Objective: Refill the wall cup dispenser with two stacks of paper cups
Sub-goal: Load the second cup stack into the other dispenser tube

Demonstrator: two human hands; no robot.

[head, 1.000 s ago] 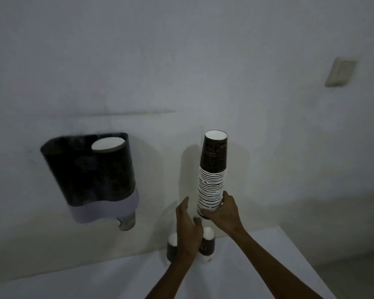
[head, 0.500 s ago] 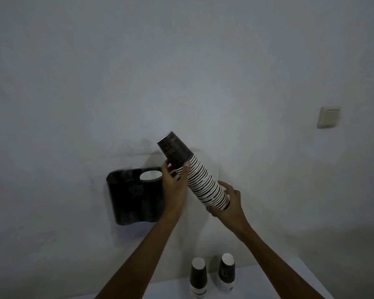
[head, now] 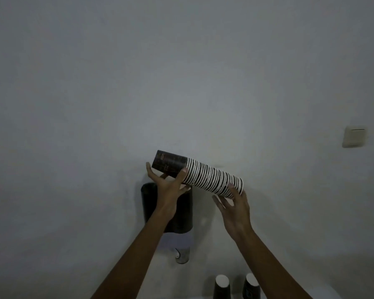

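**Cup stack held sideways above the dispenser**

The stack (head: pixel 200 174) of nested paper cups lies nearly level in the air, its dark closed end pointing left and slightly up, white rims banding the rest like stripes. The left hand (head: pixel 167 184) clasps it near the dark end, thumb and fingers round the cup. The right hand (head: pixel 234 203) is spread open, fingertips touching the rim end from below. Just under the left hand hangs the dark dispenser (head: pixel 181 214) on the wall (head: pixel 181 83), one cup (head: pixel 182 255) poking from its base. Two loose cups (head: pixel 222 287) stand upside down below. A switch (head: pixel 354 137) sits far right.
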